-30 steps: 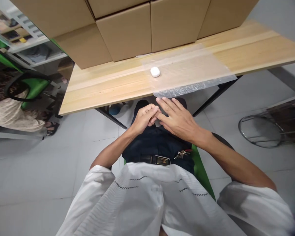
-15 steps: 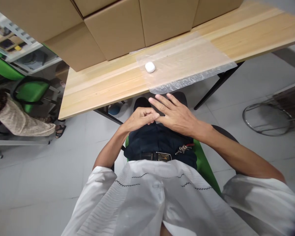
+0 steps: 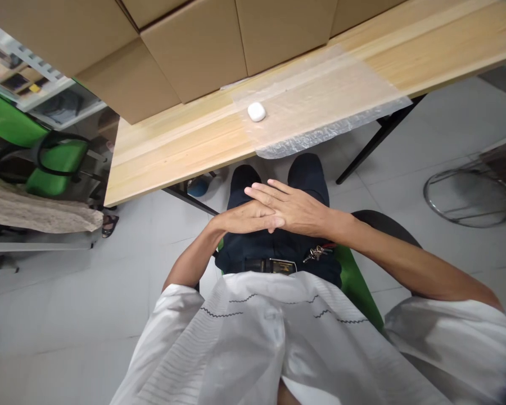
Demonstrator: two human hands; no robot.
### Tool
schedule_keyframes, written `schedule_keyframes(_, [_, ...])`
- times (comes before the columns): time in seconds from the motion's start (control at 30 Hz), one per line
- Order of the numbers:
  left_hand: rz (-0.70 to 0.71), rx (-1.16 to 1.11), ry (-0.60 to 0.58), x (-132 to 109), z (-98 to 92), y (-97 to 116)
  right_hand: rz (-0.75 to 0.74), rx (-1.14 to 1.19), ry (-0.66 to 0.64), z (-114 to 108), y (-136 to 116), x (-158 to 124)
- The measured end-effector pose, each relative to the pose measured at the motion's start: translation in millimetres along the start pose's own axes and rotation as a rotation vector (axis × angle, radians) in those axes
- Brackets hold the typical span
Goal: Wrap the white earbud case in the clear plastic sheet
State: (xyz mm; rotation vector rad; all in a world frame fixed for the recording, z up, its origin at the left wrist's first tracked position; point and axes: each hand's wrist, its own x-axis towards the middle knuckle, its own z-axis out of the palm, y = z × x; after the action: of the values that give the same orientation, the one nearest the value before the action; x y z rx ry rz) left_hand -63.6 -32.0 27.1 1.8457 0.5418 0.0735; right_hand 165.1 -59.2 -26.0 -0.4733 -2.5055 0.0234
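Note:
I sit back from a wooden table [image 3: 172, 152]. My right hand [image 3: 293, 208] lies flat over my left hand [image 3: 244, 216] above my lap, fingers stretched out to the left. The left hand's fingers are stretched out to the right under it and hold nothing I can see. On the table a small white rounded case [image 3: 256, 111] rests on a sheet of clear bubble wrap [image 3: 320, 101] that hangs slightly over the front edge. Both hands are well short of the table edge.
Several cardboard boxes [image 3: 194, 50] stand along the back of the table. A green chair [image 3: 54, 163] and another person's sleeve [image 3: 34, 211] are at the left. A metal stool ring [image 3: 468, 194] is on the floor at the right. Keys [image 3: 316, 253] hang at my belt.
Both hands drew back from the table edge toward my lap. The left hand uncurled and the right hand slid over it. The view shifted slightly.

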Motion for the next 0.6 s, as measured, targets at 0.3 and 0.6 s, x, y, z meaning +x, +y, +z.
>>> schedule_keyframes(0.3, [0.028,-0.150,0.020,3,7.8,1,0.080,0.127,-0.016,-16,-9,2])
schedule_keyframes(0.6, [-0.048,0.080,-0.033,4,9.2,-8,0.141,0.160,-0.219,13,-9,-22])
